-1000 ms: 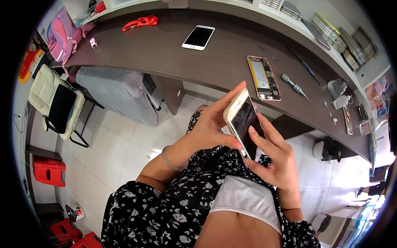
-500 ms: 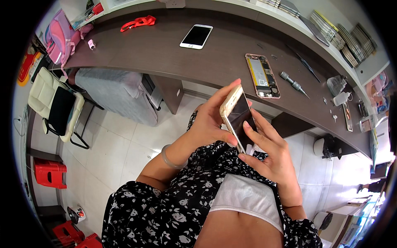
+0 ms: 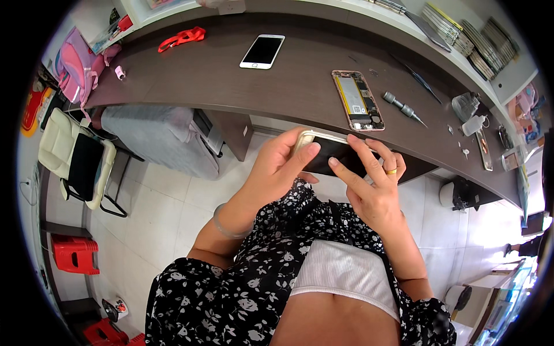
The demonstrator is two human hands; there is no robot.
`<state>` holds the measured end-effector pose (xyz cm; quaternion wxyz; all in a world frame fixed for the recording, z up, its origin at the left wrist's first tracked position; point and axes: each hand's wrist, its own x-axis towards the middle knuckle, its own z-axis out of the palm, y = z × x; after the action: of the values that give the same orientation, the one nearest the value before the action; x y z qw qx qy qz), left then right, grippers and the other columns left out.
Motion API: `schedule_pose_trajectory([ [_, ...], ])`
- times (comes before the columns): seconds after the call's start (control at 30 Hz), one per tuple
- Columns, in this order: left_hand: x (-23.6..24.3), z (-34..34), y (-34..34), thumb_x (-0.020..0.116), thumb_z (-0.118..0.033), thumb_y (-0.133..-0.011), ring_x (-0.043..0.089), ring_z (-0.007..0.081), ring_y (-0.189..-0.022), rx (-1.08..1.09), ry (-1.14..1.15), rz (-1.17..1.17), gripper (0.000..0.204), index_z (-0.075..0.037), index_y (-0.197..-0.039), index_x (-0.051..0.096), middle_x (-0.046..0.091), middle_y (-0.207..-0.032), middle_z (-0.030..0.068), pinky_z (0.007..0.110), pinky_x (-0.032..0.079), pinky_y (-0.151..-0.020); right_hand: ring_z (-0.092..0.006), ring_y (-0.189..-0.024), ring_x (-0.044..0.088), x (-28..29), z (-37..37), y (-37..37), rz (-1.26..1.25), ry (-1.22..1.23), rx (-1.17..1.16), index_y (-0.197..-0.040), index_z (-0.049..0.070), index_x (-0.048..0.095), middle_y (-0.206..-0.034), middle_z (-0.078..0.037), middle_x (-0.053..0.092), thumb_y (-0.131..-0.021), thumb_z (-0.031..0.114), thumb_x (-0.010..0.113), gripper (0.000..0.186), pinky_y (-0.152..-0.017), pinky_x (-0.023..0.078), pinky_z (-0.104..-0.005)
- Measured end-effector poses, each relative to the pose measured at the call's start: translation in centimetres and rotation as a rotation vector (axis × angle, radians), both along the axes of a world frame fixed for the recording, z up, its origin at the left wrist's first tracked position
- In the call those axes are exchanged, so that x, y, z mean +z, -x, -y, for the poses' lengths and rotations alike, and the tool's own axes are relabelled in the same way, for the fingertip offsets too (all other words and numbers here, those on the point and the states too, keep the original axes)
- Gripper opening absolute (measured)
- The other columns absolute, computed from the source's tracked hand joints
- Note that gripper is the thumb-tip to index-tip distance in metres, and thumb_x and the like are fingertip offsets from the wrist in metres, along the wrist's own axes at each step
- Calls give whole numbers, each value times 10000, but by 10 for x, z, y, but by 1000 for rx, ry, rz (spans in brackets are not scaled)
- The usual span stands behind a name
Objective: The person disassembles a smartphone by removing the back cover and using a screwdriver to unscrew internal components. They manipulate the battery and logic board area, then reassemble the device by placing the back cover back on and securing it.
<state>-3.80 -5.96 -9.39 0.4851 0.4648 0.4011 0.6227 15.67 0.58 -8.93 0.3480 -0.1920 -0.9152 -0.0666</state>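
Observation:
A smartphone (image 3: 328,152) with a dark screen and a pale gold-white frame is held lengthwise from left to right, just off the desk's front edge. Around its left end my left hand (image 3: 277,167) is closed, the thumb lying over the face of the phone. My right hand (image 3: 375,193), with a gold ring, grips the right end. One of its fingertips rests on the dark screen while others bend over the far edge. The back of the phone is hidden. On the desk beyond lies an opened phone (image 3: 358,102) with its battery and inner parts showing.
On the brown desk (image 3: 213,86) lie a white phone (image 3: 262,52), a red strap (image 3: 182,38), a grey screwdriver (image 3: 404,108), tweezers (image 3: 424,82), small loose parts and a clear bottle (image 3: 465,106). A cream chair (image 3: 72,153) and a red stool (image 3: 75,252) stand at left.
The phone has turned from a steep slant to lying sideways between my hands. My left thumb has moved onto its face, and the right fingers have shifted to the far edge.

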Motion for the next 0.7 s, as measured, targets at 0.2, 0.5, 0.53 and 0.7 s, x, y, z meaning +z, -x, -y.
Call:
schedule_pose_trajectory([
  [0.2, -9, -3, -11, 546, -146, -946, 580, 66, -707, 96, -162, -160, 230, 43, -1070, 584, 604, -811, 33, 235, 554, -608, -285, -1031, 567, 24, -4, -2, -289, 355, 105, -1140, 78, 653, -1196, -115, 605, -686, 30, 713, 460, -841, 441, -364],
  [0.5, -11, -7, -17, 600, -93, -902, 578, 66, -686, 97, -293, -189, 143, 23, -982, 619, 657, -810, 70, 225, 478, -584, -217, -662, 635, 34, -12, -2, -270, 371, 154, -877, 44, 713, -760, -79, 687, -722, 86, 749, 165, -738, 484, -337],
  [0.53, -11, -8, -17, 608, -91, -897, 577, 64, -684, 94, -292, -192, 134, 21, -969, 625, 662, -810, 73, 222, 468, -577, -207, -655, 633, 36, -11, -1, -253, 370, 149, -867, 49, 714, -755, -73, 688, -724, 96, 750, 155, -747, 480, -336],
  [0.7, -16, -5, -16, 611, -106, -901, 575, 65, -659, 98, -256, -120, 128, 12, -944, 633, 648, -785, 54, 211, 473, -544, -180, -641, 631, 39, -10, -3, -173, 421, 129, -844, 67, 718, -742, -49, 690, -731, 128, 751, 132, -808, 463, -343],
])
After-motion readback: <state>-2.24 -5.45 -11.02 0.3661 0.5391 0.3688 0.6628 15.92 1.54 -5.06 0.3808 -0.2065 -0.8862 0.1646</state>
